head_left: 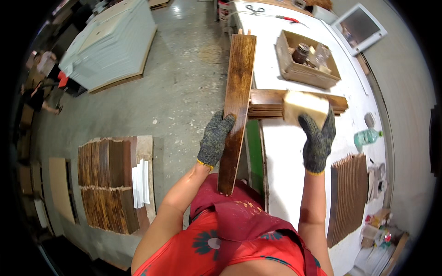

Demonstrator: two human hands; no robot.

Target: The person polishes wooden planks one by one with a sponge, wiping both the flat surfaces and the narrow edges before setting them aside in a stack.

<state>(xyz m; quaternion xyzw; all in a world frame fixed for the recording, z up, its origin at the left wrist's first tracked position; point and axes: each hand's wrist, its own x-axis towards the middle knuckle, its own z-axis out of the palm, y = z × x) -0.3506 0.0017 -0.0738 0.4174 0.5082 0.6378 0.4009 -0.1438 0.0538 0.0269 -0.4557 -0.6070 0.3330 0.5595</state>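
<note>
My left hand (215, 138), in a dark grey knit glove with a yellow cuff, is closed round the left edge of a long brown-stained wooden board (240, 69). The board stands lengthwise before me, its near end against my dark red apron and small pegs showing at its far end. My right hand (318, 140), gloved alike, pinches a thick pale-yellow sponge (305, 107) between thumb and fingers. The sponge is slightly blurred. It overlaps a stack of brown boards (268, 105) lying crosswise on the white table (287, 161); whether it touches them I cannot tell.
A wooden box (306, 79) with a dark jar stands far on the table. A greenish bottle (367, 137) and a row of boards (348, 198) lie to the right. Board stacks (108, 184) sit on the left floor; pale panels (115, 43) are piled behind. People are far left.
</note>
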